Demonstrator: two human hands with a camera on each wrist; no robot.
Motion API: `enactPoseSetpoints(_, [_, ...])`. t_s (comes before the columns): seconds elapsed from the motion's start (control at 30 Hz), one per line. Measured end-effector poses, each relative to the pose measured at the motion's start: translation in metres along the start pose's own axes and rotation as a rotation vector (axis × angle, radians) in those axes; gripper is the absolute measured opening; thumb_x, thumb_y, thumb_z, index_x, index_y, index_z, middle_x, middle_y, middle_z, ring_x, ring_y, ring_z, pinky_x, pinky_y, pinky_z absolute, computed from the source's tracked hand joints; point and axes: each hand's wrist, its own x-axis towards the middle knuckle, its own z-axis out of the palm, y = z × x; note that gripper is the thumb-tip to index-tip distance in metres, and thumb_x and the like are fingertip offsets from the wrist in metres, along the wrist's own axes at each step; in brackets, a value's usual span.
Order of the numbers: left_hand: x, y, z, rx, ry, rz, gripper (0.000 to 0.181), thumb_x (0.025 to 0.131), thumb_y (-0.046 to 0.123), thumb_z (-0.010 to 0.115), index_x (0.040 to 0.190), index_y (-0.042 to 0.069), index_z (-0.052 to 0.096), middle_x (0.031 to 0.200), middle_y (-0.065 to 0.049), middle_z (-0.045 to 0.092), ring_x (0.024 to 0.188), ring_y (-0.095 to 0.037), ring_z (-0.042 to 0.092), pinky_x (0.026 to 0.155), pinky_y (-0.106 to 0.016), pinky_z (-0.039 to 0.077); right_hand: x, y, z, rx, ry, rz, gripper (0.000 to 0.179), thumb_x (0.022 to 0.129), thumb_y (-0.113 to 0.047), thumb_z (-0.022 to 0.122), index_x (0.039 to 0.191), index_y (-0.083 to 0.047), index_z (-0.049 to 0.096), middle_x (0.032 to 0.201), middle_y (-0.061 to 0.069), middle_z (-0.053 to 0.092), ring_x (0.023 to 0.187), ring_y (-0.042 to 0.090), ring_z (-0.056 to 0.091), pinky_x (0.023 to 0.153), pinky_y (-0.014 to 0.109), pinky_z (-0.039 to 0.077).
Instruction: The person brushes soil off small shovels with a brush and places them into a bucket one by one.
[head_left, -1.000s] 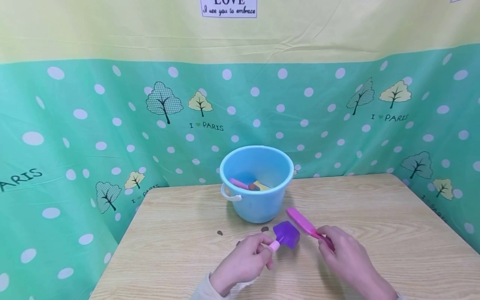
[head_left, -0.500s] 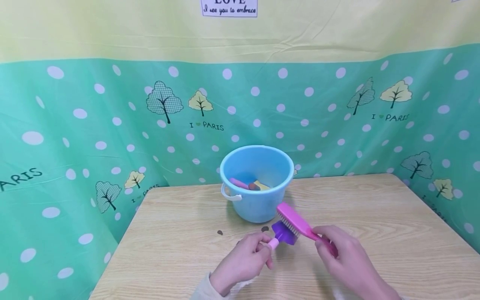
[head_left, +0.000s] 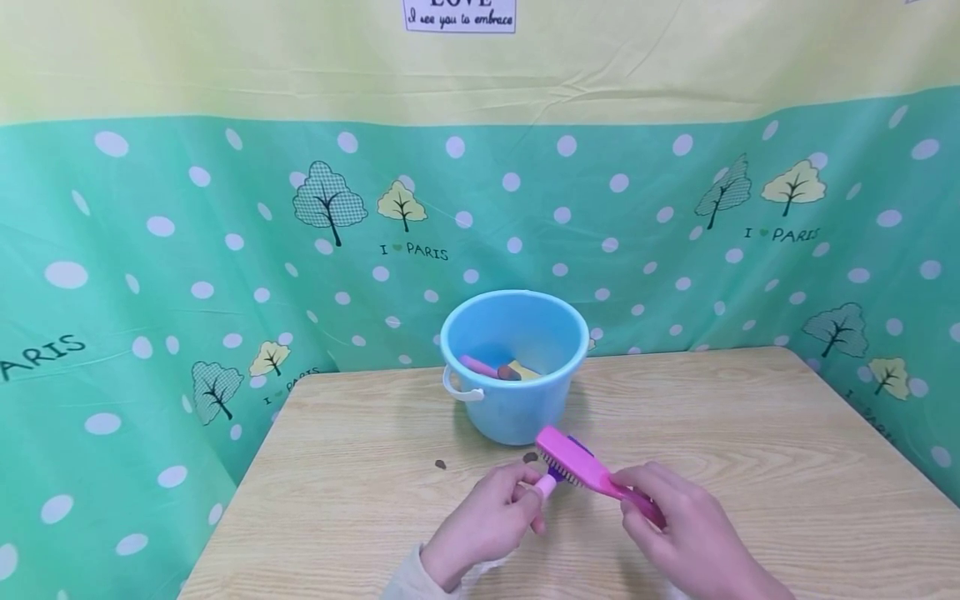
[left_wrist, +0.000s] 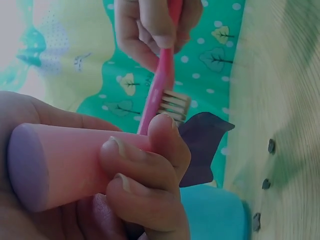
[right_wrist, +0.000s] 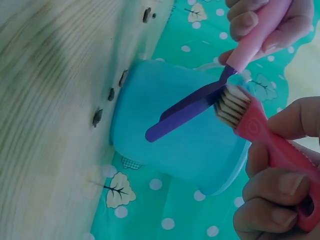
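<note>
My left hand (head_left: 487, 517) grips the pink handle of a small shovel (right_wrist: 190, 110) with a purple blade, raised above the table. My right hand (head_left: 686, 529) holds a pink brush (head_left: 573, 458) by its handle. The brush's pale bristles (right_wrist: 232, 106) meet the shovel near the neck of its blade in the right wrist view. From the head view the brush covers most of the blade. Several dark lumps lie on the wooden table, one (head_left: 440, 464) to the left and another (head_left: 531, 457) just beyond the left hand.
A light blue bucket (head_left: 517, 412) with a white handle (head_left: 463, 393) stands behind the hands. Inside it lie a pink stick-like thing (head_left: 477, 365), a brown piece (head_left: 508, 373) and a yellow piece (head_left: 523, 371). A patterned green curtain (head_left: 360, 292) hangs behind the table (head_left: 337, 500).
My right hand has lifted the brush over the shovel's blade, then drawn it left and downward toward the handle. The left hand and shovel stay nearly in place.
</note>
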Motion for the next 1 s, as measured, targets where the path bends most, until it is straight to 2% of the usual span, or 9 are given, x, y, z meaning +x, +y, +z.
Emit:
enactPoseSetpoints(0.2, [0.0, 0.0, 0.0, -0.028, -0.022, -0.022, 0.028, 0.095, 0.018, 0.051, 0.118, 0.004, 0.058, 0.067, 0.002, 0.062, 0.045, -0.009, 0.038, 0.039, -0.022, 0.027, 0.001, 0.009, 0.005, -0.05, 0.05, -0.028, 0.034, 0.072, 0.001, 0.071, 0.095, -0.024, 0.066, 0.073, -0.02, 0.041, 0.057, -0.005, 0.034, 0.047, 0.015, 0.03])
enactPoseSetpoints(0.63, [-0.001, 0.002, 0.0, -0.037, -0.015, -0.001, 0.021, 0.095, 0.017, 0.052, 0.11, 0.004, 0.06, 0.064, 0.001, 0.062, 0.045, -0.008, 0.041, 0.041, -0.02, 0.03, 0.0, 0.018, 0.008, -0.142, 0.015, 0.081, 0.032, 0.072, -0.002, 0.072, 0.095, -0.024, 0.067, 0.069, -0.019, 0.038, 0.052, -0.004, 0.03, 0.043, 0.018, 0.027])
enactPoseSetpoints(1.0, [-0.003, 0.002, -0.001, -0.029, -0.013, 0.002, 0.023, 0.095, 0.017, 0.053, 0.112, 0.005, 0.06, 0.065, 0.001, 0.062, 0.044, -0.009, 0.04, 0.039, -0.021, 0.028, 0.001, 0.026, 0.011, -0.163, 0.01, 0.104, 0.03, 0.071, -0.001, 0.071, 0.093, -0.021, 0.066, 0.067, -0.017, 0.036, 0.051, -0.003, 0.029, 0.043, 0.018, 0.027])
